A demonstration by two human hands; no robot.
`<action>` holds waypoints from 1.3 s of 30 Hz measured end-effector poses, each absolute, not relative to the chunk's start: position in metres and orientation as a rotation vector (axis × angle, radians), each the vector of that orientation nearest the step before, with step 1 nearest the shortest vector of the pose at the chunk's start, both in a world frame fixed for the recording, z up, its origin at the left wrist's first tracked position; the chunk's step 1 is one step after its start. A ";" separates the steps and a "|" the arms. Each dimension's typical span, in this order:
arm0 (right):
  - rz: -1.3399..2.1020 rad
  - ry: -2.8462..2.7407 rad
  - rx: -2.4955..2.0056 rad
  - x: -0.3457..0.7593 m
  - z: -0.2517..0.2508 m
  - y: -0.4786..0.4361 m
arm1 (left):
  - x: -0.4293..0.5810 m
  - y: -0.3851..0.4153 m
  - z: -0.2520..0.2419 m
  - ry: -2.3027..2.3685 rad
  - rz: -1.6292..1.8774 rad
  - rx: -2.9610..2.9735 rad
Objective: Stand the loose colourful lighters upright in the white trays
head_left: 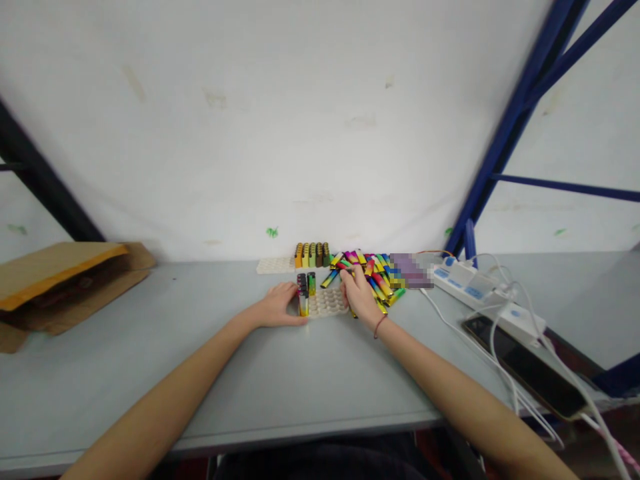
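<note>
Likely we pick lighters (381,285) by our right hand (361,295), pinch unclear; left hand (275,307) spreads beside the tray (327,302); next needs aim.

A thin, dark reddish, cord-like bracelet (379,328) circles the wrist just behind the right hand (363,298). Behind the left hand (275,305), the slender forearm (175,387) is bare. Dark clothing (310,461), its details too dim to tell, shows nearer the body than either hand.
</note>
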State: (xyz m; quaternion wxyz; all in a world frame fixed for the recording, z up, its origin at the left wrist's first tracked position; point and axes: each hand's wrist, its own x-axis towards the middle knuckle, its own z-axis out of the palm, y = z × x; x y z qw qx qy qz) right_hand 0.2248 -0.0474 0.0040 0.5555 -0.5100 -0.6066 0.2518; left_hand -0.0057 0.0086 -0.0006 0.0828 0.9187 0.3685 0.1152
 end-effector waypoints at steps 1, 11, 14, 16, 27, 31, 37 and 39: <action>0.590 -1.448 -1.201 0.223 0.008 -0.050 | -0.006 0.009 -0.001 1.099 0.352 2.741; 0.585 -1.661 -1.007 0.215 0.008 -0.054 | -0.005 0.009 -0.002 1.114 0.382 2.730; 0.482 -1.779 -1.016 0.213 0.004 -0.053 | -0.006 0.009 -0.003 1.116 0.366 2.735; 0.356 -1.854 -1.039 0.213 0.003 -0.052 | -0.006 0.009 -0.003 1.109 0.375 2.731; -0.033 -2.199 -1.015 0.209 0.006 -0.052 | -0.006 0.009 -0.004 1.108 0.401 2.726; -0.100 -2.207 -1.100 0.213 0.007 -0.051 | -0.006 0.010 -0.005 1.111 0.367 2.730; -0.179 -2.132 -1.376 0.247 0.022 -0.022 | -0.005 0.009 -0.003 1.153 0.290 2.721; -0.223 -2.308 -1.473 0.255 0.026 -0.005 | -0.005 0.009 -0.003 1.159 0.285 2.709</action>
